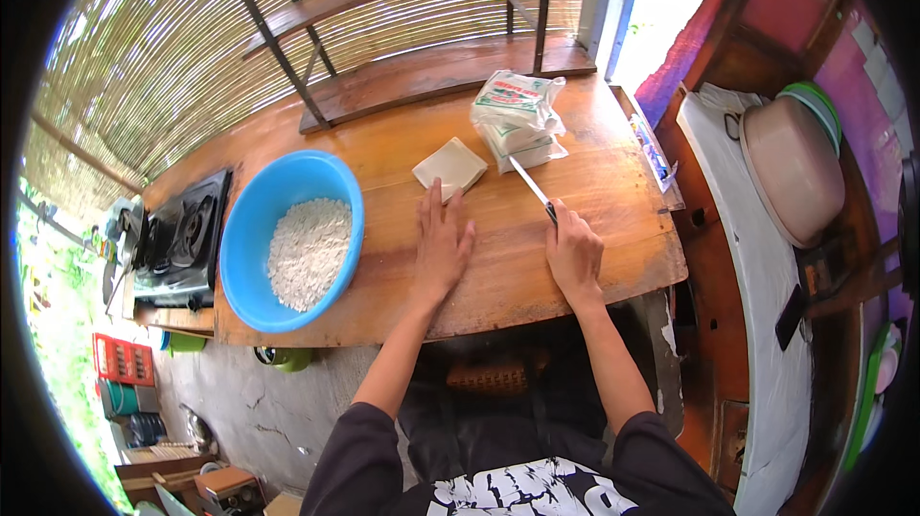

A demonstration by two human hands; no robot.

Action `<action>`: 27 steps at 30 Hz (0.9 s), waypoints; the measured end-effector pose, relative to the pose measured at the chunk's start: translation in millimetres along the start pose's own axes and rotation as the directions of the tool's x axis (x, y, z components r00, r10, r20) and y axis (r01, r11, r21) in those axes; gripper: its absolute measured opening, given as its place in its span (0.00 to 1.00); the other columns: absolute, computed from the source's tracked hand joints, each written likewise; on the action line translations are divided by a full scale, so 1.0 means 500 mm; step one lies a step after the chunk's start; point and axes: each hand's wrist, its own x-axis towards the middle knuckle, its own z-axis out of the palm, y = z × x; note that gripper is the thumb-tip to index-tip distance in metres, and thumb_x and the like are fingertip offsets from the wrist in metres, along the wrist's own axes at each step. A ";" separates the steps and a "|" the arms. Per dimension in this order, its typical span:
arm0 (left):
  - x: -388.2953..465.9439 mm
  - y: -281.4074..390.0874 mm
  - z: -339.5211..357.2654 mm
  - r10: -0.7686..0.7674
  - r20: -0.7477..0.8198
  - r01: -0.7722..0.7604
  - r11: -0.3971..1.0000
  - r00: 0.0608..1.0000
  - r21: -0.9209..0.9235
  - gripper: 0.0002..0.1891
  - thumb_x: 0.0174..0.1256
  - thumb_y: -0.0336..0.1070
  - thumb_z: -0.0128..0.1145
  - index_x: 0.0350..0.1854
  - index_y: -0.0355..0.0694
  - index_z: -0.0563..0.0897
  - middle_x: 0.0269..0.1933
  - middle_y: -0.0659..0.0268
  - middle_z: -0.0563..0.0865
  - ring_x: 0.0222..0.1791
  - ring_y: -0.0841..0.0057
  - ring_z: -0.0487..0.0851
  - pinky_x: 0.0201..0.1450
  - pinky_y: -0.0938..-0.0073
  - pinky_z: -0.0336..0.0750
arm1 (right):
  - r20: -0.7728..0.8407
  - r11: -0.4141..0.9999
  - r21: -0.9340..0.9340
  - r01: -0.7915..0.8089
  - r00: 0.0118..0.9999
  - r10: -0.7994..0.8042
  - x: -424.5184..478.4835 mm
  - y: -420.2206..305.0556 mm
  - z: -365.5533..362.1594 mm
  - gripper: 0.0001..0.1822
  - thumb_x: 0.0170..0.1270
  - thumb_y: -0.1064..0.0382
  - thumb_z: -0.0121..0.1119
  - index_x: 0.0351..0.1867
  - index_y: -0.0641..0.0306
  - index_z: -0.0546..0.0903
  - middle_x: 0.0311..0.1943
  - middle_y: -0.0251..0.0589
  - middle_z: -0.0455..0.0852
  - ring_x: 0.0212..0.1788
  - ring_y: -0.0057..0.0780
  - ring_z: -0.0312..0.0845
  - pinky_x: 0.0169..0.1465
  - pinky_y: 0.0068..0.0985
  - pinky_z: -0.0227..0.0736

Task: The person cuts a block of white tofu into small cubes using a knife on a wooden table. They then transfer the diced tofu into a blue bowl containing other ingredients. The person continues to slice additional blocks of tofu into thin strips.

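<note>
My left hand point(443, 246) lies palm down on the wooden table point(388, 300), its fingertips at the near edge of a flat, pale square block point(451, 165). In my right hand point(575, 250) is a knife point(532, 182) with a dark handle; its blade points away and to the left, the tip by the stacked plastic packs. Those white packs point(519, 117) bear red and green print and stand beyond the blade. A blue plastic basin point(248, 228) left of my left hand holds white, chopped or flaky pieces point(309, 254).
A black gas stove point(188, 228) stands at the left. Along the table's far side runs a wooden shelf rack point(431, 77) with dark uprights. Small packets point(652, 153) lie in a narrow tray at the right edge. A large beige basin point(790, 171) is farther right.
</note>
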 end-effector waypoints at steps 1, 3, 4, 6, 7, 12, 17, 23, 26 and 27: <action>0.016 -0.015 0.013 0.001 -0.018 0.000 0.999 1.000 0.043 0.29 0.79 0.41 0.58 0.77 0.37 0.72 0.85 0.47 0.58 0.85 0.48 0.55 0.87 0.46 0.50 | 0.025 1.000 -0.018 -0.006 1.000 0.007 0.003 0.001 0.002 0.20 0.71 0.64 0.64 0.63 0.59 0.81 0.36 0.42 0.87 0.41 0.44 0.87 0.41 0.43 0.82; 0.051 -0.041 0.038 0.011 -0.065 -0.002 0.991 0.998 0.131 0.27 0.78 0.39 0.60 0.75 0.38 0.75 0.84 0.48 0.64 0.85 0.51 0.57 0.86 0.46 0.52 | 0.030 1.000 -0.026 0.003 1.000 -0.002 0.002 0.006 0.006 0.20 0.71 0.63 0.65 0.62 0.60 0.81 0.36 0.42 0.87 0.40 0.44 0.87 0.42 0.42 0.82; 0.060 -0.044 0.045 -0.007 -0.066 0.015 0.993 0.998 0.119 0.25 0.78 0.39 0.60 0.74 0.38 0.77 0.82 0.49 0.68 0.84 0.52 0.60 0.86 0.46 0.52 | 0.028 0.999 -0.030 0.010 1.000 -0.009 0.004 0.006 0.007 0.20 0.70 0.63 0.65 0.62 0.60 0.81 0.36 0.42 0.87 0.40 0.43 0.87 0.42 0.42 0.82; 0.062 -0.045 0.055 -0.051 -0.067 0.058 0.993 0.996 0.100 0.22 0.78 0.39 0.60 0.70 0.37 0.81 0.78 0.51 0.74 0.83 0.56 0.64 0.87 0.48 0.51 | 0.049 0.999 -0.030 0.021 0.999 -0.020 0.003 0.003 0.000 0.20 0.69 0.63 0.66 0.62 0.60 0.82 0.36 0.41 0.87 0.40 0.43 0.86 0.42 0.41 0.81; 0.062 -0.051 0.060 -0.057 -0.089 0.062 0.996 0.994 0.060 0.20 0.78 0.38 0.60 0.68 0.37 0.82 0.77 0.52 0.77 0.82 0.56 0.66 0.87 0.48 0.52 | 0.063 0.999 -0.028 0.030 0.998 -0.028 0.002 0.000 -0.005 0.20 0.69 0.63 0.66 0.61 0.60 0.82 0.36 0.41 0.87 0.40 0.42 0.86 0.42 0.41 0.81; 0.070 -0.061 0.061 -0.141 -0.146 0.121 0.984 0.979 -0.133 0.14 0.77 0.38 0.62 0.59 0.39 0.87 0.70 0.57 0.85 0.77 0.59 0.74 0.85 0.52 0.56 | 0.029 0.998 -0.020 0.062 0.998 -0.062 0.000 0.000 -0.011 0.21 0.67 0.65 0.66 0.61 0.59 0.83 0.36 0.41 0.87 0.41 0.41 0.86 0.44 0.40 0.81; 0.078 -0.074 0.071 -0.144 -0.215 0.111 0.981 0.966 -0.157 0.11 0.73 0.37 0.66 0.52 0.40 0.89 0.65 0.60 0.89 0.72 0.61 0.78 0.80 0.55 0.63 | 0.049 0.998 -0.011 0.069 0.996 -0.069 0.001 -0.004 -0.015 0.21 0.66 0.66 0.66 0.61 0.60 0.83 0.38 0.42 0.88 0.41 0.43 0.86 0.45 0.41 0.81; 0.087 -0.065 0.064 -0.081 -0.279 0.064 0.996 0.957 -0.070 0.10 0.70 0.38 0.69 0.47 0.39 0.90 0.59 0.58 0.91 0.66 0.57 0.83 0.70 0.55 0.72 | 0.064 0.999 0.000 0.052 0.997 -0.052 0.002 -0.010 -0.022 0.22 0.65 0.67 0.67 0.61 0.63 0.84 0.38 0.45 0.89 0.42 0.46 0.85 0.47 0.42 0.80; 0.088 -0.065 0.066 -0.081 -0.290 0.068 0.996 0.954 -0.054 0.09 0.70 0.39 0.69 0.46 0.41 0.90 0.57 0.60 0.92 0.65 0.58 0.83 0.68 0.55 0.71 | 0.049 0.998 0.002 0.063 0.997 -0.063 -0.002 -0.012 -0.023 0.22 0.65 0.67 0.67 0.61 0.64 0.84 0.38 0.46 0.88 0.42 0.47 0.85 0.47 0.43 0.80; 0.087 -0.063 0.066 -0.084 -0.292 0.071 0.996 0.953 -0.056 0.09 0.70 0.39 0.69 0.46 0.41 0.90 0.57 0.60 0.92 0.64 0.59 0.83 0.68 0.56 0.71 | 0.046 0.998 0.002 0.066 0.997 -0.066 -0.002 -0.011 -0.022 0.21 0.65 0.67 0.67 0.61 0.64 0.84 0.38 0.46 0.88 0.42 0.47 0.85 0.47 0.43 0.80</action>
